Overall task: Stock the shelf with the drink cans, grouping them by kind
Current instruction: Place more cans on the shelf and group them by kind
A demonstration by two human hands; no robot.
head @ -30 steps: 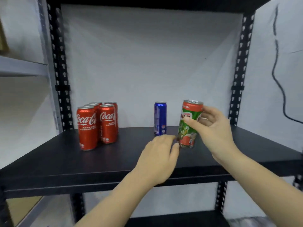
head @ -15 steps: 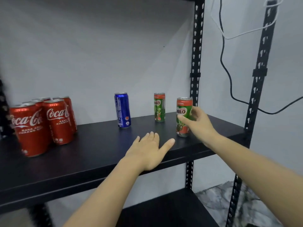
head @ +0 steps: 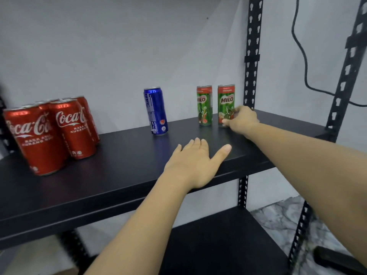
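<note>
Head view: a person's right hand (head: 241,120) grips the lower part of a Milo can (head: 226,100) at the back right corner of the black shelf (head: 123,175), setting it upright just beside a second Milo can (head: 204,105). The left hand (head: 195,161) lies flat near the shelf's front edge, fingers straight, holding nothing. A blue can (head: 155,111) stands alone mid-shelf toward the back, and the Coca-Cola cans (head: 53,132) cluster at the left end. The step in hand appears to be placing this Milo can with its own kind; the next move likely calls for letting go without tipping it and drawing the arm back clear of its neighbour. Half a second earlier the held can stood nearer the front edge, well apart from the other Milo can; now the two sit side by side at the back.
</note>
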